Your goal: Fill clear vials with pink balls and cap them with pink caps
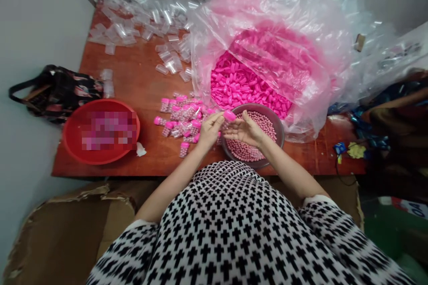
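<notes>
My left hand (211, 128) pinches a small container with a glossy pink cap (229, 115) in front of me; its body is mostly hidden by the fingers. My right hand (249, 130) is beside it with the fingers stretched out and the palm partly turned up, close to the cap; whether it touches cannot be made out. Beneath the right hand stands a dark bowl (280, 131) full of small pink beads (245, 153). Left of my hands lies a pile of clear containers filled with beads and topped with pink caps (183, 116).
A large clear plastic bag (314, 98) holds many pink caps (234, 82). Empty clear containers (170, 60) lie scattered at the back left. A red basin (100, 160) and a dark patterned bag (63, 91) stand at left. A person (401, 138) is at the right edge.
</notes>
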The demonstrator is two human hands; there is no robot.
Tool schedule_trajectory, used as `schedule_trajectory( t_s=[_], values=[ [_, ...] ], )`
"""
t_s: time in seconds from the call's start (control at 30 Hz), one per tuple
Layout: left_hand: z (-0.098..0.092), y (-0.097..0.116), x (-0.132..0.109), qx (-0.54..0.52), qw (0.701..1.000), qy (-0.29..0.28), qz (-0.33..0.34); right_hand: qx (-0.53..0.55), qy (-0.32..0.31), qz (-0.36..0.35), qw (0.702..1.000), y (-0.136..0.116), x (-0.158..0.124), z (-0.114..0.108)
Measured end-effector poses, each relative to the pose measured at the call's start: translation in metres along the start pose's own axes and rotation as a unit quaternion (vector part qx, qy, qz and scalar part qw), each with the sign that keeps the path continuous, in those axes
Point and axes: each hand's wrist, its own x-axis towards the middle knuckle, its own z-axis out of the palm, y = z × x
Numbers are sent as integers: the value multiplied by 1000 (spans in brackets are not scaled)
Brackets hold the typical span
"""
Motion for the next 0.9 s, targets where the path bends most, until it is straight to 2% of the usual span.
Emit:
schedule_trajectory(
  t_s=[0.07,0.1,0.13,0.17,0.23,0.3,0.37,0.43,0.47,0.5,0.53,0.57,0.63,0.7,0.73,0.77,0.8,0.87,0.9],
  values=[
    [-21,-9,7,36,998,51,-13,-108,83,-62,989,-10,-13,-32],
    [-33,-15,11,65,995,81,-11,-178,149,-108,967,-14,-20,-51],
    [-45,-21,15,98,990,105,-7,-259,210,-136,933,-18,-28,-71],
    [-55,-27,19,132,984,123,-1,-343,257,-134,894,-20,-36,-88],
    [-66,-36,21,181,975,130,18,-515,288,-78,804,-18,-47,-113],
    [-62,-41,18,193,975,110,25,-648,284,0,707,-8,-52,-120],
    [-43,-42,9,178,981,72,13,-724,281,76,625,7,-49,-115],
    [-18,-39,-2,151,988,19,-8,-755,275,130,581,20,-44,-107],
    [-5,-37,-8,138,990,-12,-15,-760,268,141,575,25,-41,-105],
    [7,-35,-14,130,991,-40,-19,-759,261,138,581,29,-38,-104],
    [18,-33,-19,127,989,-67,-20,-747,256,122,602,31,-36,-105],
    [27,-31,-23,128,988,-89,-21,-718,257,98,640,32,-34,-107],
    [43,-27,-29,136,981,-134,-29,-590,265,38,762,32,-29,-110],
    [56,-24,-32,134,975,-168,-48,-381,255,-27,888,32,-24,-107],
    [62,-24,-33,122,975,-176,-60,-276,240,-59,929,33,-21,-102],
    [67,-25,-33,104,976,-177,-74,-188,222,-89,953,35,-18,-95],
    [71,-26,-32,78,978,-169,-89,-124,204,-117,964,37,-16,-87],
    [76,-28,-30,13,983,-139,-119,-69,179,-153,969,42,-12,-74],
    [76,-29,-28,-15,983,-127,-131,-78,176,-164,968,43,-12,-70]
  ],
)
